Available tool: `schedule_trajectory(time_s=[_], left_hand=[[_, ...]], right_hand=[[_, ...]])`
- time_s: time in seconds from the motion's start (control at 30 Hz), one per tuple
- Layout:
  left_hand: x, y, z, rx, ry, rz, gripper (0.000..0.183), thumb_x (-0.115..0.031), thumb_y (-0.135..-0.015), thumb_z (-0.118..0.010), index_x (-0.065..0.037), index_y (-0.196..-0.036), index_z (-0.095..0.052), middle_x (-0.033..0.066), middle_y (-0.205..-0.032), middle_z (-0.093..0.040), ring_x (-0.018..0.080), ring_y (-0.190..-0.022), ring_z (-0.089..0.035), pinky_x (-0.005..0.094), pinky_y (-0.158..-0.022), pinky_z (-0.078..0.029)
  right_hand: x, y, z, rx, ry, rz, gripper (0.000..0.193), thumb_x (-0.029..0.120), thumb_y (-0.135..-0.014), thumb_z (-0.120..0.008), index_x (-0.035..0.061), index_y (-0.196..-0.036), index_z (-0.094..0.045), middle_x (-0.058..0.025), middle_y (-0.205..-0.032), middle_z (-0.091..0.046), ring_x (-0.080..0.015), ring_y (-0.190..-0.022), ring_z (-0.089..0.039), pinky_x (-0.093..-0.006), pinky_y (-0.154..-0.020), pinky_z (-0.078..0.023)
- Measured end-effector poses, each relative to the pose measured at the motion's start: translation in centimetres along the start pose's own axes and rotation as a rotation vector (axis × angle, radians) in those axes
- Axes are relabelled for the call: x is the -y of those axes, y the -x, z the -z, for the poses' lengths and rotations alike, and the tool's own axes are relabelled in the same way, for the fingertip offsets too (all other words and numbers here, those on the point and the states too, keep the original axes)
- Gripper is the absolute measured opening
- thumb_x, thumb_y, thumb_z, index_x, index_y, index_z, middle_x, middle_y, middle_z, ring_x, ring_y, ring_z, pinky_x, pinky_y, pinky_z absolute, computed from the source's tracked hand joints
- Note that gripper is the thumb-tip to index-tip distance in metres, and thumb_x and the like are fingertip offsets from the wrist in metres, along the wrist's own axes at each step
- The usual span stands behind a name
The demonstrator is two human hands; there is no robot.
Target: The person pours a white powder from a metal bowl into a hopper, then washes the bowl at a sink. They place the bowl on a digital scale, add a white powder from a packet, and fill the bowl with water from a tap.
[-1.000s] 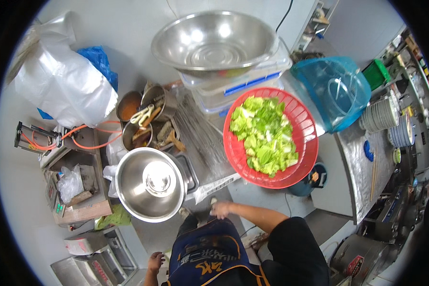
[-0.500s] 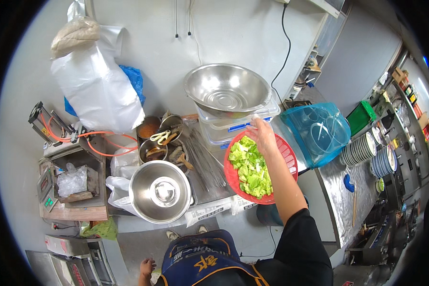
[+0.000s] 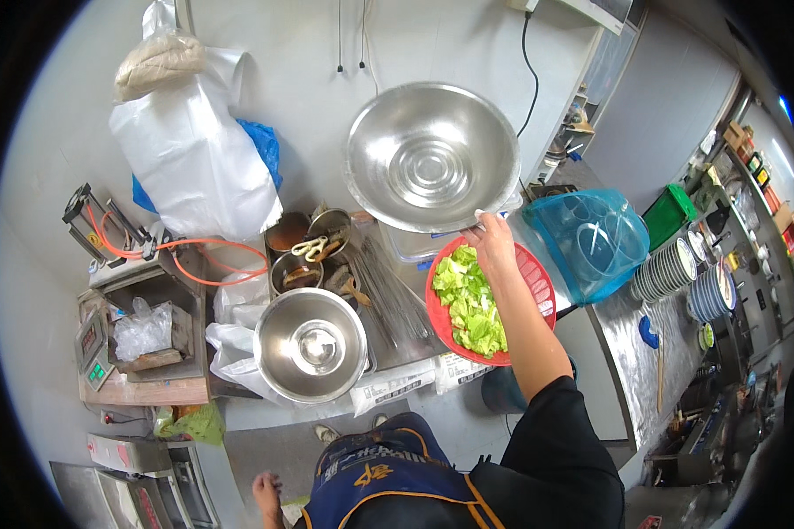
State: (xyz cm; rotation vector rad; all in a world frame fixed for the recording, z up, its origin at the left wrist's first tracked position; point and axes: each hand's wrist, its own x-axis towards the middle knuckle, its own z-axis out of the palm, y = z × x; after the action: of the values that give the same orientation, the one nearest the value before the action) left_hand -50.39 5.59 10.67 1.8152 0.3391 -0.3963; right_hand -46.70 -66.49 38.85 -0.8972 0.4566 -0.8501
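Note:
My right hand [image 3: 490,236] is closed on the near rim of a wide steel mixing bowl [image 3: 432,163], which is tilted so that its hollow faces me. Its far side is against or close to the wall. Under my right forearm, a red plastic colander [image 3: 533,280] holds torn green lettuce [image 3: 469,304]. My left hand [image 3: 266,487] hangs low beside my blue apron, away from the counter, its fingers loosely bent with nothing visible in them. A smaller steel pot [image 3: 273,366] stands left of the colander, with a shiny round bottom inside.
Lidded clear plastic boxes [image 3: 406,242] sit below the large bowl. Small pots with scissors [image 3: 310,248] and bundled metal skewers [image 3: 388,295] lie farther left. A translucent blue cover [image 3: 587,238] and stacked plates [image 3: 669,275] are to the right. A scale [image 3: 92,339] stands far left.
My right hand has taken hold of the large bowl's near rim. The bowl has risen and tipped toward me. The rest of the scene shifts slightly with my head.

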Motion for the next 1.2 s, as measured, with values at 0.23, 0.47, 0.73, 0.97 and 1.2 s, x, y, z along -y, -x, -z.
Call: schedule_trajectory(time_s=[0.23, 0.47, 0.73, 0.97, 1.2], left_hand=[[-20.5, 1.1, -6.0, 0.166, 0.026, -0.341, 0.024, -0.022, -0.096, -0.051, -0.008, -0.076, -0.052, -0.0044, -0.064, -0.044, 0.0035, -0.053, -0.037, 0.0201, -0.046, -0.030], [-31.5, 4.0, -11.0, 0.384, 0.158, -0.444, 0.027, -0.021, -0.093, -0.056, -0.003, -0.113, -0.054, 0.0022, -0.092, -0.057, 0.0079, -0.076, -0.049, 0.0217, -0.064, -0.041], [-31.2, 4.6, -7.1, 0.373, 0.394, -0.358, 0.031, -0.014, -0.093, -0.054, -0.004, -0.122, -0.048, 0.0077, -0.111, -0.057, 0.0155, -0.092, -0.058, 0.0293, -0.076, -0.047], [-25.0, 3.2, 1.9, 0.191, 0.551, -0.177, 0.025, -0.017, -0.090, -0.062, -0.006, -0.111, -0.055, 0.0013, -0.093, -0.058, 0.0100, -0.075, -0.054, 0.0256, -0.062, -0.047], [-17.9, 2.6, 15.4, -0.095, 0.684, -0.106, 0.023, -0.016, -0.088, -0.062, -0.005, -0.107, -0.056, 0.0009, -0.087, -0.061, 0.0081, -0.064, -0.051, 0.0226, -0.053, -0.042]], right_hand=[[0.2, 8.4, 0.8, 0.191, 0.011, -0.004, 0.028, 0.004, -0.089, -0.048, 0.0045, -0.117, -0.051, -0.0051, -0.112, -0.060, -0.0176, -0.101, -0.058, -0.0366, -0.083, -0.050], [-2.9, 15.6, -1.8, 0.289, -0.060, -0.184, 0.032, 0.002, -0.090, -0.046, 0.0023, -0.122, -0.050, -0.0066, -0.115, -0.059, -0.0174, -0.103, -0.058, -0.0354, -0.086, -0.049], [-8.9, 21.0, -7.1, 0.449, 0.032, -0.310, 0.023, 0.002, -0.088, -0.054, 0.0017, -0.111, -0.054, -0.0062, -0.107, -0.060, -0.0160, -0.097, -0.058, -0.0319, -0.082, -0.048], [-16.4, 25.7, -14.3, 0.663, 0.184, -0.496, 0.025, 0.003, -0.090, -0.052, 0.0001, -0.115, -0.052, -0.0078, -0.109, -0.060, -0.0168, -0.100, -0.058, -0.0324, -0.084, -0.049], [-27.2, 34.1, -25.4, 0.863, 0.313, -0.696, 0.027, 0.008, -0.093, -0.049, 0.0002, -0.119, -0.050, -0.0084, -0.115, -0.058, -0.0173, -0.104, -0.058, -0.0326, -0.090, -0.049]])
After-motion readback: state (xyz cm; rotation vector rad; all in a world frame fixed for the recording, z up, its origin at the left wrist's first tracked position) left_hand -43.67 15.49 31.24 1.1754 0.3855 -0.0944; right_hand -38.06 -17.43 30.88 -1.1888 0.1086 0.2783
